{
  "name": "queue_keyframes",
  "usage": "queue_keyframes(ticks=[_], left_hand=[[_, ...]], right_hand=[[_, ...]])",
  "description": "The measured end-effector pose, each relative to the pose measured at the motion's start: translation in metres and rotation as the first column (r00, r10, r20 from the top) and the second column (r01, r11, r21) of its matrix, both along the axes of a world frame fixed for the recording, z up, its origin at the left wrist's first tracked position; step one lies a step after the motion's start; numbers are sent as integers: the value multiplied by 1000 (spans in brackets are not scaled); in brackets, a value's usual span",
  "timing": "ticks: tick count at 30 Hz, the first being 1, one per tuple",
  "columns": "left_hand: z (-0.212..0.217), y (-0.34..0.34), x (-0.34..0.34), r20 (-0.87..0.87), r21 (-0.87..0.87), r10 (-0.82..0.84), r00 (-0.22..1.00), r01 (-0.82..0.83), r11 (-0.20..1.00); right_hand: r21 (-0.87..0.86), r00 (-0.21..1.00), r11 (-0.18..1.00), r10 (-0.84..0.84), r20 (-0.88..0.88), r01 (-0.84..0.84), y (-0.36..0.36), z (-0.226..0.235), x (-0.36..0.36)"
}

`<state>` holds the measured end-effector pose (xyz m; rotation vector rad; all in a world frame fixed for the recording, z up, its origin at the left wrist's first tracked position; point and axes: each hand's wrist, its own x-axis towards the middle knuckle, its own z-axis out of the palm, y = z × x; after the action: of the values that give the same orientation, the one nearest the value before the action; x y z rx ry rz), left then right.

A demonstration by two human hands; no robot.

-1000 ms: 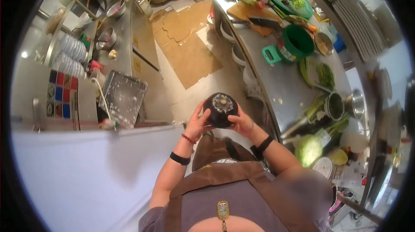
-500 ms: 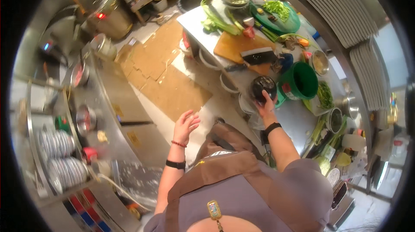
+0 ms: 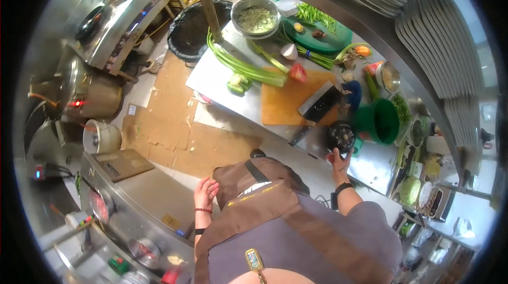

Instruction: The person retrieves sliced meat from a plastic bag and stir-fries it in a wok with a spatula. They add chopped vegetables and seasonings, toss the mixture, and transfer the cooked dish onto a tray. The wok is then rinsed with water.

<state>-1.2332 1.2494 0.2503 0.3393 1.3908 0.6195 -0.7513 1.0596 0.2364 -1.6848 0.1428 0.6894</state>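
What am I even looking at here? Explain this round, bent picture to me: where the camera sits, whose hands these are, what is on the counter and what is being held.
The picture comes from a wide fisheye camera worn on a person's head, looking down. That is why straight edges curve and the person's own apron and arms fill the lower part.

There is no machine, only two bare hands. The right hand reaches out to a dark round bowl at the near edge of a steel counter and grips its near side. The left hand hangs free beside the apron, holding nothing.

On the counter lie a wooden cutting board with a cleaver on it, long green stalks, a metal bowl of chopped food and a green bucket. Flattened cardboard covers the floor.
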Motion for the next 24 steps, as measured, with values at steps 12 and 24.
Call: queue_keyframes(ticks=[12, 24], left_hand=[[5, 341, -146, -43, 233, -296, 954, 298, 926], [107, 682, -259, -100, 637, -291, 951, 286, 716]], right_hand=[[-471, 918, 856, -12, 396, 215, 125, -36, -121], [-148, 260, 428, 752, 606, -892, 735, 128, -382]])
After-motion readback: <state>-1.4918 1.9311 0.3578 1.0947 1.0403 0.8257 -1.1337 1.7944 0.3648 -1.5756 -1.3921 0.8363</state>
